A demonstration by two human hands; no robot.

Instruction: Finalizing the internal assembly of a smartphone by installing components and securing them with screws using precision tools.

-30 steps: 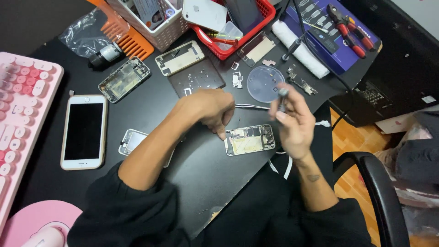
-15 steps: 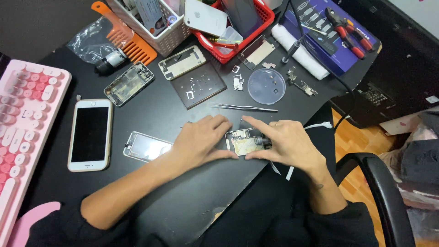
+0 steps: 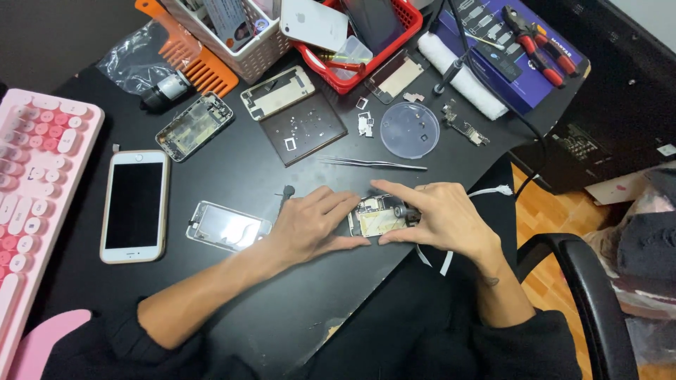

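Both hands' fingers clamp the opened phone (image 3: 379, 215): left hand (image 3: 308, 226) at 9 o'clock, right hand (image 3: 440, 219) at 3. Light, stiff, fragile; best gripped by edges.

Black desk (image 3: 296, 309) bears phone (image 3: 134, 205), tweezers (image 3: 372, 163), keyboard (image 3: 35, 183).

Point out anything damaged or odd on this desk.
The black desk's near edge is chipped, pale core showing. Otherwise only opened phones: both hands, left hand and right hand, hold an open phone body.
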